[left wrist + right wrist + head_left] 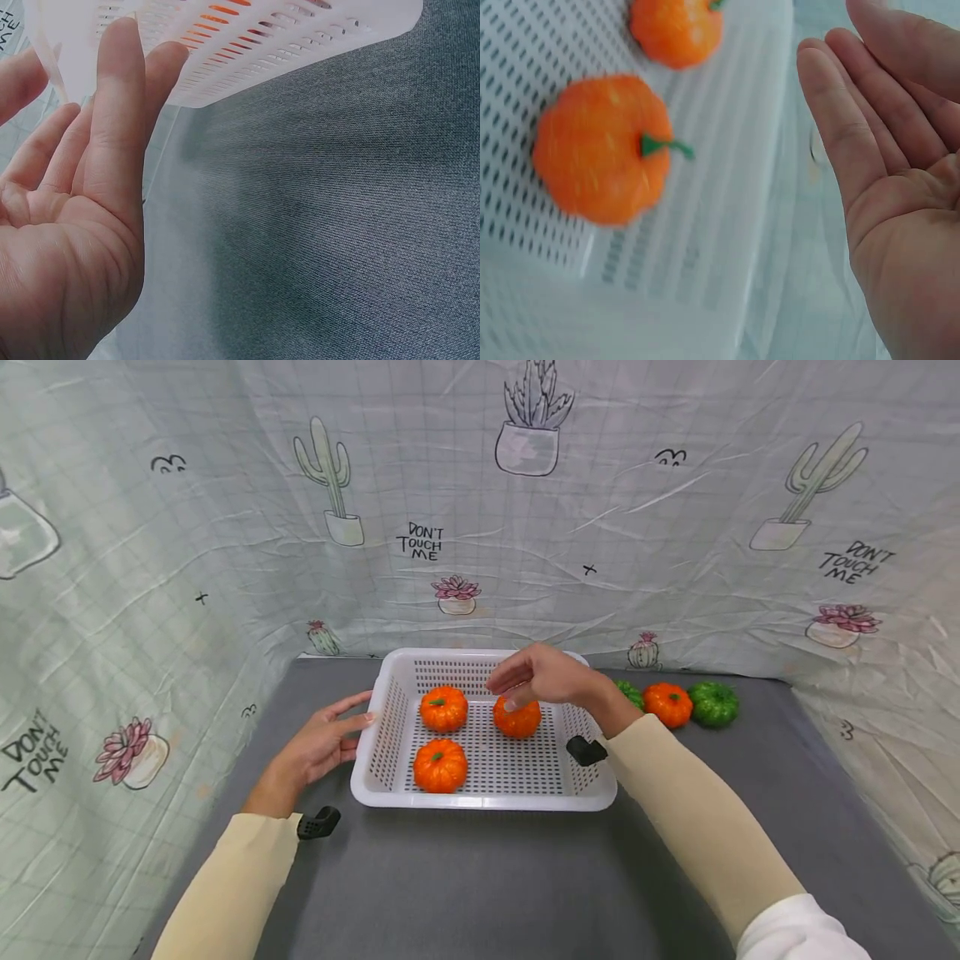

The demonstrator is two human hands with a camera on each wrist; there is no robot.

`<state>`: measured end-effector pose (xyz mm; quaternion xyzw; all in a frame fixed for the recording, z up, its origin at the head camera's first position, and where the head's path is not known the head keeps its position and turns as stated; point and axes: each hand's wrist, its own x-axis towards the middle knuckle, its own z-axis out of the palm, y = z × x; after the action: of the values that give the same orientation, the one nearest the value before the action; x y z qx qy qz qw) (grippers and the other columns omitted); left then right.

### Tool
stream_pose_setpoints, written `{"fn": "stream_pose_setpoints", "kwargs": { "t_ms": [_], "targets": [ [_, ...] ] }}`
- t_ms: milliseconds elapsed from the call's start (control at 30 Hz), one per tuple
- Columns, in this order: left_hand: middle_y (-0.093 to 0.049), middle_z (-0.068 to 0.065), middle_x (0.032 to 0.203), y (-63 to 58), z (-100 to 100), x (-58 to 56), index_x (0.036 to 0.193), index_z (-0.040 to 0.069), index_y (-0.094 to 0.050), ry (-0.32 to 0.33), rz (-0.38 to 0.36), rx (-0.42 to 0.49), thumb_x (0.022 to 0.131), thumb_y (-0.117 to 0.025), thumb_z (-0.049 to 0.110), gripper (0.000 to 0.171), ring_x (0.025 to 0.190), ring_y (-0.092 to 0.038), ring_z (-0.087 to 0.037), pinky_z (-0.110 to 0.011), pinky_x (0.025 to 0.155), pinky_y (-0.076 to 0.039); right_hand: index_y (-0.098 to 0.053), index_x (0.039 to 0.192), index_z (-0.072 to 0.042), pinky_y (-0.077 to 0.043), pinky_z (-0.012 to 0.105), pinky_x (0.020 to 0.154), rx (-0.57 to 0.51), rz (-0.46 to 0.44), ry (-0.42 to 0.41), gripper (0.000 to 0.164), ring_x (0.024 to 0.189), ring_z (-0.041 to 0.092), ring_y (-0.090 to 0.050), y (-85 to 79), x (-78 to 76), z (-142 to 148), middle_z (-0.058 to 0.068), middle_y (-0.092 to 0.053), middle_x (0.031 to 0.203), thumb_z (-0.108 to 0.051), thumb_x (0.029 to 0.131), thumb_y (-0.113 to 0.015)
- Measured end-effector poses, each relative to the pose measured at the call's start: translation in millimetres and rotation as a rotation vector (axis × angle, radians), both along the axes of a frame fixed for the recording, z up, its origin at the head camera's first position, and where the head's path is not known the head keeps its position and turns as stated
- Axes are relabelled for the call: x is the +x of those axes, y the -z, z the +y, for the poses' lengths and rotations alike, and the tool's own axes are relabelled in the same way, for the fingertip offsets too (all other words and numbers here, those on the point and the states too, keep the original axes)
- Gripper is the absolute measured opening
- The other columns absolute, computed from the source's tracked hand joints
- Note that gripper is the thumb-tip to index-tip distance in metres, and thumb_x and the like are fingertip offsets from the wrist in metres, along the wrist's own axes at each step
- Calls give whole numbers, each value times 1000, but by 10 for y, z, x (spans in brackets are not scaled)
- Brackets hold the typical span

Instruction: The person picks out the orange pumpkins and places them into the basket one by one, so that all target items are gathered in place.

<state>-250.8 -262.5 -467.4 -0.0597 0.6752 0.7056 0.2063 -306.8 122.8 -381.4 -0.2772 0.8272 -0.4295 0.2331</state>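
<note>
A white perforated plastic basket [483,802] stands on the grey table with three small orange pumpkins in it. Two of them, an upper pumpkin [443,708] and a lower pumpkin [440,766], sit in its left half. Over the third pumpkin [517,720], right of centre, hovers my right hand [551,675], fingers loosely extended and nothing in them. The right wrist view shows a gap between that hand [900,150] and a pumpkin [604,150] with a green stem. My left hand [326,739] is at the basket's left side, fingers fairly straight, fingertips at the wall.
Right of the basket, behind the right forearm, lie a partly hidden green pumpkin [630,693], another orange pumpkin [668,704] and a second green pumpkin [714,704]. A cloth curtain [480,510] printed with cacti hangs behind the grey table [465,885] and at its sides.
</note>
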Motion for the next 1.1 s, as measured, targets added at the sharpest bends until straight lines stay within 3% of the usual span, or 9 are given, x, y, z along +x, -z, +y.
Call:
{"fn": "stream_pose_setpoints", "kwargs": {
  "t_ms": [200,600,733,967,1033,1100],
  "targets": [
    [-73,12,111,10,-11,-9,165,25,-33,0,-1,1,100,-73,27,76,93,-78,-16,-35,80,-64,-67,134,3,-58,41,103,-70,-8,125,43,126,36,-68,-108,2,377,22,-68,137,2,92,-75],
    [-71,11,114,-6,17,-44,165,25,-33,3,-1,-2,100,-72,28,75,93,-78,-17,-36,81,-64,-58,148,-7,-58,30,101,-91,66,369,56,140,36,-57,-167,104,1078,19,-57,153,-9,95,-76],
    [-71,10,115,-13,22,-55,164,25,-34,10,4,-2,99,-74,29,76,94,-78,-17,-36,82,-64,-55,151,-10,-56,18,96,-70,92,451,62,140,26,-59,-151,158,1308,16,-56,154,-16,94,-79],
    [-71,11,114,18,1,-32,164,26,-34,-4,-9,-10,99,-74,29,76,93,-78,-17,-36,82,-64,-51,154,-14,-56,15,91,-66,73,556,67,111,-12,-64,-51,205,1630,7,-53,158,-22,94,-80],
    [-71,11,114,24,-5,-27,164,26,-35,-8,-7,-12,99,-74,30,76,93,-78,-17,-37,82,-64,-50,155,-13,-56,14,90,-63,91,575,68,108,-14,-64,-6,219,1715,2,-55,156,-22,95,-79],
    [-70,10,115,28,-5,-24,164,26,-35,-6,-7,-12,99,-74,31,76,93,-78,-17,-37,82,-64,-48,157,-13,-55,18,97,-32,115,593,70,121,-3,-65,43,236,1793,4,-52,159,-25,96,-78]
  ]
}}
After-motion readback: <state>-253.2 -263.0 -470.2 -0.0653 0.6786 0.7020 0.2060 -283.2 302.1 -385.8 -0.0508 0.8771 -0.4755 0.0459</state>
